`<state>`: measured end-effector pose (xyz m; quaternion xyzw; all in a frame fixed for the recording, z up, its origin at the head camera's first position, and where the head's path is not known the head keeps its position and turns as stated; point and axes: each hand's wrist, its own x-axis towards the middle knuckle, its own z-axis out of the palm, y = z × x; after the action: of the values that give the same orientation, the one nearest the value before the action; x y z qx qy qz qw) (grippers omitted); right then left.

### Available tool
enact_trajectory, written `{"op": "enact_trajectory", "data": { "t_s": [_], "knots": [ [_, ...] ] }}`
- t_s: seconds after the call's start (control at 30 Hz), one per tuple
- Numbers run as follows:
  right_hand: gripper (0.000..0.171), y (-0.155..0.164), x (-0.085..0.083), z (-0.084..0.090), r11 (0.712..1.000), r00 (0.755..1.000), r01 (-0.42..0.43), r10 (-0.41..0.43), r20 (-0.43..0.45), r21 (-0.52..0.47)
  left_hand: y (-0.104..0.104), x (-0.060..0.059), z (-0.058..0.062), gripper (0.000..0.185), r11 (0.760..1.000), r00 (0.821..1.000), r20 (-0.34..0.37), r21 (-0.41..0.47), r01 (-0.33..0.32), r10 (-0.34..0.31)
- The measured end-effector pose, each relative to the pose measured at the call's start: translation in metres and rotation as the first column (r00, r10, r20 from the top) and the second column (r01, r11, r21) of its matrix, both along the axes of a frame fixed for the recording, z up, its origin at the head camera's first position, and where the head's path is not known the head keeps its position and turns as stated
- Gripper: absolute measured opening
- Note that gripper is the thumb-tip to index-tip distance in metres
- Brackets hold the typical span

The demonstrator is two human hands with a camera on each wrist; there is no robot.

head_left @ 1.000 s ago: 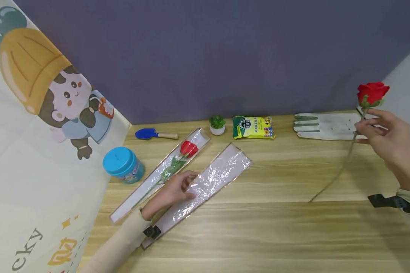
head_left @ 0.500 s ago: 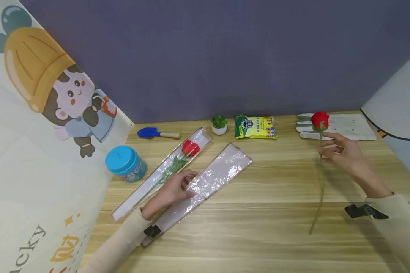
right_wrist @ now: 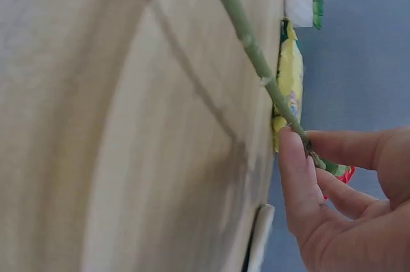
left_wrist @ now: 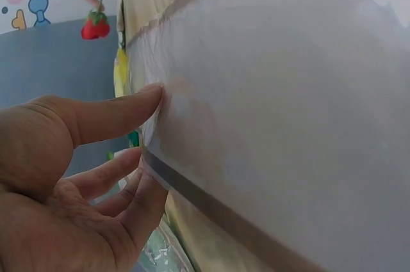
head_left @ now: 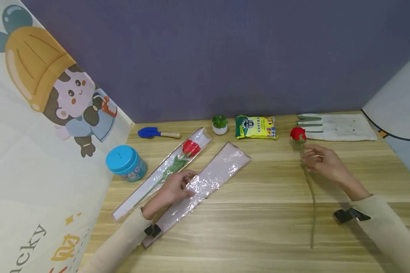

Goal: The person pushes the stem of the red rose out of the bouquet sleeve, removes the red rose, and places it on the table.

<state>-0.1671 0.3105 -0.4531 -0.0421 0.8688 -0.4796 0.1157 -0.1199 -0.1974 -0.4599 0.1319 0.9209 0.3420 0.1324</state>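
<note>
My right hand (head_left: pixel 324 163) pinches a red rose (head_left: pixel 298 135) by its long stem, just below the bloom. The stem (right_wrist: pixel 256 61) hangs down in front of the hand, with its shadow on the table in the right wrist view. On the left, my left hand (head_left: pixel 174 188) grips the near edge of a flat clear-fronted flower sleeve (head_left: pixel 222 167). In the left wrist view the thumb (left_wrist: pixel 128 117) lies on the sleeve's face and the other fingers are at its edge. Beside it lies a second sleeve (head_left: pixel 126 207) with a red rose (head_left: pixel 190 148) inside.
A blue lidded tub (head_left: pixel 126 163) stands at the left. Along the back are a small blue trowel (head_left: pixel 158 133), a potted plant (head_left: pixel 220 125), a yellow-green packet (head_left: pixel 256 127) and a white glove (head_left: pixel 341 127). A dark panel (head_left: pixel 225 57) rises behind the wooden table (head_left: pixel 259 227).
My right hand has carried the rose leftward and down from the right edge, and its stem now hangs more upright. The left hand stays on the sleeve.
</note>
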Motion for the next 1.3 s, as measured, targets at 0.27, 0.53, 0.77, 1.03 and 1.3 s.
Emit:
{"op": "enact_trajectory", "data": {
  "t_s": [0.27, 0.53, 0.77, 1.03, 1.3],
  "knots": [
    [0.061, -0.008, 0.002, -0.014, 1.000, 0.998, -0.016, 0.016, 0.056, 0.004, -0.004, 0.001, 0.002, 0.065, 1.000, 1.000, -0.020, -0.007, -0.001, 0.001],
    [0.059, -0.016, 0.007, -0.019, 1.000, 0.998, 0.000, 0.001, 0.065, -0.021, -0.004, 0.002, 0.003, 0.062, 0.999, 0.999, -0.021, -0.022, -0.027, 0.026],
    [0.056, -0.016, 0.008, -0.018, 1.000, 0.999, 0.016, -0.016, 0.035, -0.012, -0.008, 0.004, 0.004, 0.061, 0.999, 0.999, -0.027, -0.042, -0.032, 0.031],
    [0.049, -0.013, 0.011, -0.004, 0.997, 0.997, 0.027, -0.021, -0.074, 0.076, -0.014, 0.004, 0.012, 0.063, 0.999, 1.000, -0.018, -0.031, -0.024, 0.023],
    [0.043, -0.036, 0.014, 0.021, 0.994, 0.984, -0.015, 0.034, -0.176, 0.111, -0.026, 0.002, 0.024, 0.058, 0.998, 0.988, -0.150, -0.023, -0.052, 0.048]
  ]
}}
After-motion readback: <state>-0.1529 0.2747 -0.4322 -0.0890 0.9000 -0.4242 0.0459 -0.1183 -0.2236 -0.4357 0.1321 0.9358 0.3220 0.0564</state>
